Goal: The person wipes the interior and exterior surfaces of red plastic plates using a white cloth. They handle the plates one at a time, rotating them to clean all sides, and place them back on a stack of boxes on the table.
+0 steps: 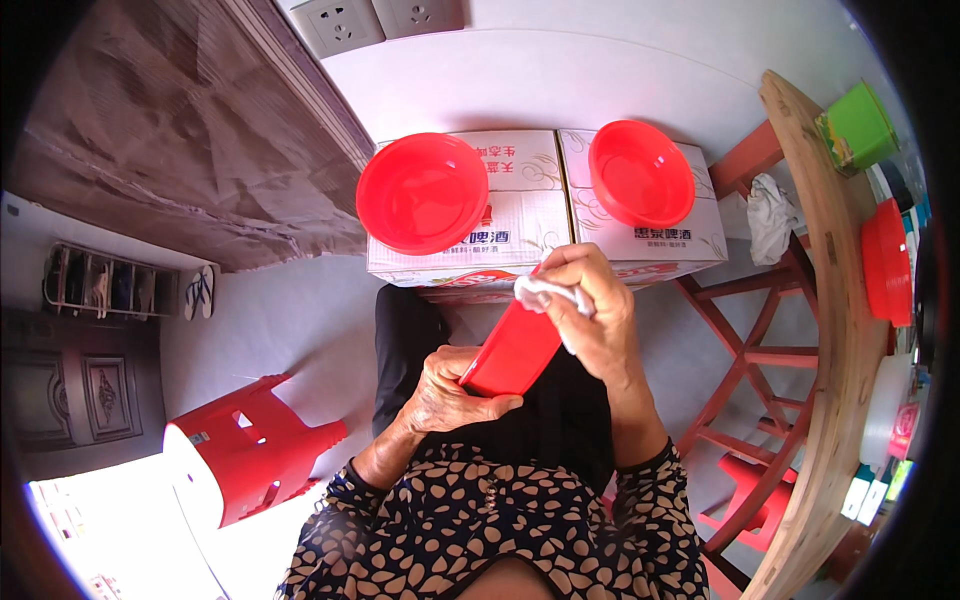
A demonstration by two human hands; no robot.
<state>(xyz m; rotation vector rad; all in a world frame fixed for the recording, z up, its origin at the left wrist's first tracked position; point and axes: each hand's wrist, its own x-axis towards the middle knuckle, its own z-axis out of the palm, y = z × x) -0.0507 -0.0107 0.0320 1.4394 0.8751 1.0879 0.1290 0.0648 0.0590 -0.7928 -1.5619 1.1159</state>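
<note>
Wiping step underway: the left hand (447,390) clamps the lower edge of a red plastic bowl (515,350), tilted on edge over the lap. Just above that grip, the right hand (590,310) pinches a crumpled white cloth (540,293) against the rim. Next, I'd judge, rotate the bowl to reach unwiped surface.

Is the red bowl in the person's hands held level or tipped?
Tipped. The red bowl shows edge-on, slanting up from the left hand toward the right hand, which presses a white cloth at its upper rim.
</note>
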